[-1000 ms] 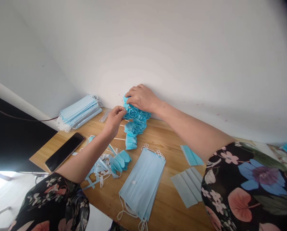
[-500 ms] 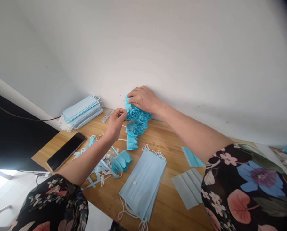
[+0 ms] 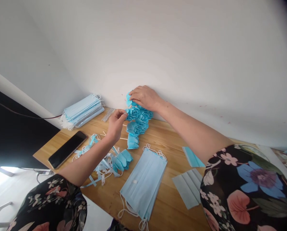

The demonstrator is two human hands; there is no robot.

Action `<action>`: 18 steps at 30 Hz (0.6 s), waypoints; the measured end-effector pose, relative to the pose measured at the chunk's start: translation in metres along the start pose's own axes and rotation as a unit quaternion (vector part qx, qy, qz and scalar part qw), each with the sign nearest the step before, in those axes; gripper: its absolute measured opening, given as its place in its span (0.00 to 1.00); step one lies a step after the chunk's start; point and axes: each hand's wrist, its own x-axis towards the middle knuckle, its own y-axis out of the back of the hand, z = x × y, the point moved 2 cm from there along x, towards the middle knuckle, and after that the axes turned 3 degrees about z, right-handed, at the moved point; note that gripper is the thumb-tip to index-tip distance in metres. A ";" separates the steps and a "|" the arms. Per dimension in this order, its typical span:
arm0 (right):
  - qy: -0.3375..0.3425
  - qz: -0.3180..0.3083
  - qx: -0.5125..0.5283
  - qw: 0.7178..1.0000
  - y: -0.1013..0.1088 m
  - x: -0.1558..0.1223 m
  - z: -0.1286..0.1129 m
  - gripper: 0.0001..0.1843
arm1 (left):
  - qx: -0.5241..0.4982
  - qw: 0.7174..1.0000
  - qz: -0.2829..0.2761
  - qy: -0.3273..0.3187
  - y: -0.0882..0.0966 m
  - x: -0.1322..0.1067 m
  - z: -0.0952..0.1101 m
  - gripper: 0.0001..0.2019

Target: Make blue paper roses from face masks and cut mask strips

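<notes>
Blue flowers of folded mask fabric [image 3: 138, 126] are heaped against the wall at the far side of the table. My left hand [image 3: 116, 123] is closed in a pinch at the left edge of one blue flower [image 3: 133, 113]. White sticks stretch out leftward from lower flowers in the heap. Bent over the top of the heap, my right hand [image 3: 145, 97] has its fingers on another blue flower [image 3: 128, 99]. Its fingertips are partly hidden behind that flower. Apart from the heap lies a loose blue flower [image 3: 122, 160].
Face masks [image 3: 144, 181] lie stacked in front. Left of them are fabric and elastic scraps [image 3: 105, 166] and a phone [image 3: 68, 149]. More masks [image 3: 82, 109] sit by the wall beside thin wires [image 3: 108, 114]. Folded fabric pieces [image 3: 188, 189] rest at right.
The whole view has shifted slightly. Both hands stay at the heap of flowers, with hardly any other movement.
</notes>
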 end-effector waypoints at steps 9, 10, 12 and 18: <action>0.022 -0.039 0.001 0.999 0.005 -0.003 -0.003 0.18 | -0.056 0.998 -0.014 -0.009 0.005 -0.001 -0.003 0.11; 0.022 -0.040 0.005 0.999 0.006 -0.003 -0.004 0.19 | -0.048 0.999 -0.020 -0.014 0.006 -0.002 -0.004 0.11; 0.017 -0.032 0.019 0.999 0.010 -0.003 -0.006 0.21 | -0.032 0.999 -0.034 -0.018 0.007 -0.006 -0.004 0.11; -0.063 0.044 0.035 0.996 0.031 -0.015 -0.011 0.24 | -0.001 0.998 -0.051 -0.022 0.011 -0.011 0.000 0.15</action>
